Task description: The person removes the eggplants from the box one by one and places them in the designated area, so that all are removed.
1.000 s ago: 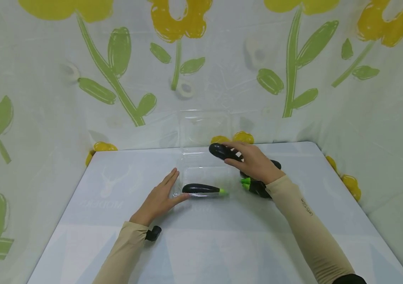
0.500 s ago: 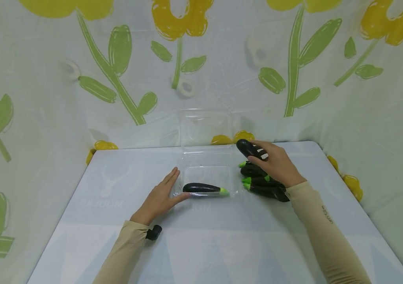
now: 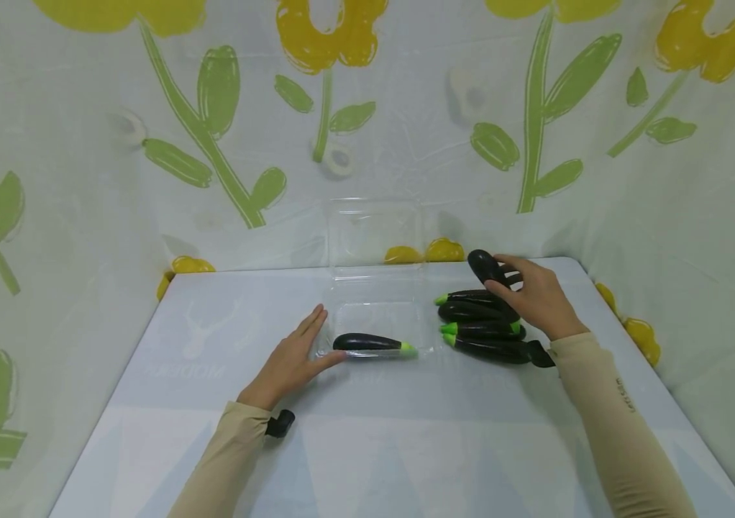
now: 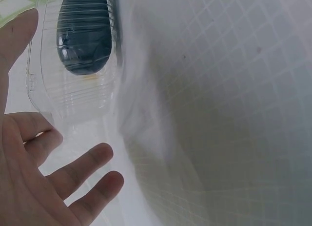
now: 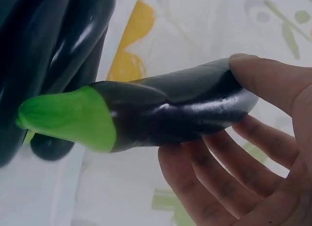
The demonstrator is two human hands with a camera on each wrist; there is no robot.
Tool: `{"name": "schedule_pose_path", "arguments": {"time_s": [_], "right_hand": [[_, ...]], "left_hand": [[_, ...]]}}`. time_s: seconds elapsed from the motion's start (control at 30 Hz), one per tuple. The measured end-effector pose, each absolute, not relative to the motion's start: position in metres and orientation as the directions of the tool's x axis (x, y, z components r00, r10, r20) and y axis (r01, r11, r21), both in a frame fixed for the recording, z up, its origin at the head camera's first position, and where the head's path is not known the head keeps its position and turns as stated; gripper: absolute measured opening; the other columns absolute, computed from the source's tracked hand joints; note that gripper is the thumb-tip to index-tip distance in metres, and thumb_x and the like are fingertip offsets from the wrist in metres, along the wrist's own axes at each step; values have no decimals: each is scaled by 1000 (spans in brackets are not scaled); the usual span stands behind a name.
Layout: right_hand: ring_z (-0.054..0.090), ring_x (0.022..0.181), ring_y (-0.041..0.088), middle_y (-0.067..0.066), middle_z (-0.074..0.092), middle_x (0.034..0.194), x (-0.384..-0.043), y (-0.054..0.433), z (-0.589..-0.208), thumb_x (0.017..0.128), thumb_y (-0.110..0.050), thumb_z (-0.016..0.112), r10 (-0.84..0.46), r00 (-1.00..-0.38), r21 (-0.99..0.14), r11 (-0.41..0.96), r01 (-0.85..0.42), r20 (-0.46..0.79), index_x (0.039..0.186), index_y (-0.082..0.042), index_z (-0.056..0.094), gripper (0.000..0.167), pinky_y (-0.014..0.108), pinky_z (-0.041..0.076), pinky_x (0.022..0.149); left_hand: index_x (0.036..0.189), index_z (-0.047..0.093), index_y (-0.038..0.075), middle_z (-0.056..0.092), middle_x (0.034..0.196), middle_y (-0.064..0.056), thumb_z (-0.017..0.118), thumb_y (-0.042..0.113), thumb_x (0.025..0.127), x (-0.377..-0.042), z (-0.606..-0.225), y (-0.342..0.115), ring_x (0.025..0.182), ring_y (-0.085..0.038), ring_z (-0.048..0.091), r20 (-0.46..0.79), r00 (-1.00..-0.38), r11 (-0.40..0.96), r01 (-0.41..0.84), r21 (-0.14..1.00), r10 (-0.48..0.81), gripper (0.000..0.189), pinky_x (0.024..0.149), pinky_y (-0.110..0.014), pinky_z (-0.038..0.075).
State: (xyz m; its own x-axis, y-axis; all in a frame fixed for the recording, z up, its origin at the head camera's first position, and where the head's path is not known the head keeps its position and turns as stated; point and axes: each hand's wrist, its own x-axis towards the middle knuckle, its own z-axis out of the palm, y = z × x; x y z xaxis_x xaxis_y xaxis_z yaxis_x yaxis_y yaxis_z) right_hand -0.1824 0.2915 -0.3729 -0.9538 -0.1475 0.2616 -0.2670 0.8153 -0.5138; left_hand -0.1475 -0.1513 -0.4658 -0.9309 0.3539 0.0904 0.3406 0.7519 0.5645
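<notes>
My right hand (image 3: 539,295) holds a dark purple eggplant (image 3: 484,263) between thumb and fingers, raised over the right side of the table. In the right wrist view, the grip is at the rounded end of this eggplant (image 5: 170,109), its bright green cap pointing away. Beneath it lie several more eggplants (image 3: 480,350), side by side in a group. To their left stands a clear plastic clamshell box (image 3: 374,313), its lid up. One eggplant (image 3: 367,342) lies along its front wall. My left hand (image 3: 286,367) rests against the box's left side, fingers extended, thumb at the front rim.
The white table (image 3: 367,446) ends at a back edge just behind the box. The clear lid (image 3: 374,230) stands against a flower-print curtain (image 3: 419,144) that surrounds the table. A small black camera (image 3: 280,424) sits on the left wrist.
My right hand has moved right with the eggplant, from near the box to over the group, uncovering more of the eggplants there. The left hand and the box have stayed put.
</notes>
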Motion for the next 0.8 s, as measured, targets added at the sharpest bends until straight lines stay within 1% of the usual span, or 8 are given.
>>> {"name": "schedule_pose_path", "arguments": {"time_s": [0.2, 0.27, 0.43, 0.57, 0.63, 0.8], "right_hand": [[65, 107, 43, 26, 62, 129, -182, 309, -375, 99, -39, 67, -99, -970, -501, 842, -200, 222, 148, -7, 51, 61, 57, 55, 83], [65, 107, 44, 27, 62, 128, -181, 315, -377, 99, -40, 66, -88, -973, -490, 852, -185, 213, 148, -7, 50, 61, 58, 54, 83], [64, 107, 45, 29, 60, 131, -179, 330, -386, 100, -42, 65, -69, -980, -472, 869, -151, 188, 146, -2, 50, 63, 60, 53, 85], [62, 111, 46, 31, 57, 134, -178, 340, -392, 100, -44, 63, -54, -990, -475, 873, -111, 133, 145, 2, 48, 66, 61, 52, 88], [61, 113, 47, 32, 58, 132, -176, 344, -395, 100, -45, 62, -49, -994, -473, 876, -89, 96, 146, 2, 47, 67, 61, 52, 89], [59, 116, 49, 35, 58, 130, -176, 353, -405, 101, -47, 60, -44, -999, -471, 881, -50, 25, 146, 5, 45, 71, 62, 51, 90]], "left_hand": [[162, 25, 11, 19, 169, -2, 60, 72, 89, -149, -469, -152, 152, -26, 25, 88, -929, 752, 345, 561, 360, 101, 119, -52, 29], [162, 25, 12, 18, 169, -1, 59, 73, 89, -149, -469, -152, 152, -24, 24, 80, -930, 754, 338, 563, 358, 101, 119, -51, 29], [162, 24, 12, 16, 169, 1, 60, 72, 89, -148, -468, -152, 152, -23, 23, 78, -932, 754, 334, 566, 355, 101, 120, -50, 28], [162, 24, 12, 17, 169, 0, 60, 71, 89, -148, -468, -153, 152, -24, 23, 84, -931, 752, 337, 567, 354, 100, 120, -50, 28], [162, 24, 12, 17, 169, 0, 60, 71, 89, -148, -468, -153, 152, -23, 23, 85, -932, 753, 337, 565, 353, 100, 120, -50, 28], [163, 24, 13, 16, 169, 3, 59, 73, 89, -148, -469, -151, 152, -22, 23, 77, -934, 759, 330, 561, 350, 101, 120, -50, 28]]}}
